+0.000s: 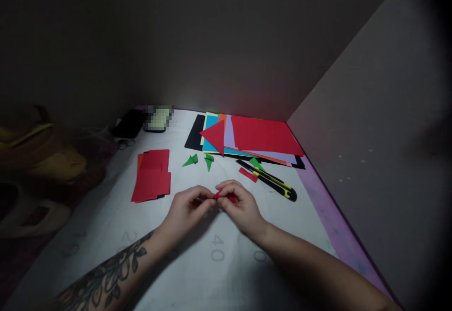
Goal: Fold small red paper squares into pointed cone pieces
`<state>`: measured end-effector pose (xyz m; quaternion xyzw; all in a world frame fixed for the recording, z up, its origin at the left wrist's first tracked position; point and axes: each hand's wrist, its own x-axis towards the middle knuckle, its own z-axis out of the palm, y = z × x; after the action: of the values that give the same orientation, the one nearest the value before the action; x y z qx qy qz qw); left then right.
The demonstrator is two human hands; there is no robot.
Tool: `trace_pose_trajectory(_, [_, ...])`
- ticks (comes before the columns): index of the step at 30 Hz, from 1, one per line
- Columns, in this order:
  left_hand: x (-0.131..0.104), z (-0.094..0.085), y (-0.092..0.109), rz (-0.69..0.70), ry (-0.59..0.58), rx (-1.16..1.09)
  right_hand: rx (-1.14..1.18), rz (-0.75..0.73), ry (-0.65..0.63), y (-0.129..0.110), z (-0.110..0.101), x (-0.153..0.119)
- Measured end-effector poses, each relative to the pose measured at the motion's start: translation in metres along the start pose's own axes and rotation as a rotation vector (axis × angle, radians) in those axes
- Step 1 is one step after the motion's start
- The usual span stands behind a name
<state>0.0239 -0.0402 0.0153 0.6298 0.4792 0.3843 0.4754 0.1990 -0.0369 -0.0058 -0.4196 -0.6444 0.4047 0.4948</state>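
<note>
Between my two hands is a small folded piece of red paper, mostly hidden by fingers. My left hand pinches its left tip with thumb and forefinger. Closed around its right part is my right hand. Just beyond the hands lie two small folded green paper pieces, one green piece on the left and another green piece beside it. A black and yellow utility knife rests to the right, close to a red paper strip and a green scrap.
At the back, coloured sheets lie stacked, with a red triangle on top. Cut red paper pieces are piled on the left. A dark phone-like object sits at the far left. Walls bound the table's back and right.
</note>
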Motion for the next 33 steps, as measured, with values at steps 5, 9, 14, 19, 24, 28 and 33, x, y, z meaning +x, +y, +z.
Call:
trace_pose_trajectory(5, [-0.002, -0.001, -0.003, 0.114, 0.032, 0.139, -0.019, -0.039, 0.010, -0.005, 0.001, -0.001])
trace_pose_trajectory(9, [-0.003, -0.002, -0.001, 0.177, 0.022, 0.196, -0.047, -0.076, 0.003, -0.006, 0.000, -0.001])
trace_pose_trajectory(14, [-0.002, -0.002, 0.001, 0.131, 0.047, 0.154, -0.006, -0.050, 0.002, -0.006, 0.000, -0.001])
trace_pose_trajectory(19, [-0.001, 0.003, 0.005, -0.051, 0.085, -0.052, 0.064, -0.025, 0.056, -0.007, 0.002, -0.003])
trace_pose_trajectory(24, [0.000, 0.007, 0.006, -0.131, 0.100, -0.173, 0.105, 0.000, 0.148, -0.005, 0.008, -0.006])
trace_pose_trajectory(28, [0.001, 0.009, 0.005, -0.188, 0.055, -0.254, 0.169, 0.093, 0.213, -0.005, 0.011, -0.007])
trace_pose_trajectory(33, [0.001, 0.010, 0.002, -0.173, 0.051, -0.260, 0.167, 0.146, 0.177, -0.006, 0.012, -0.007])
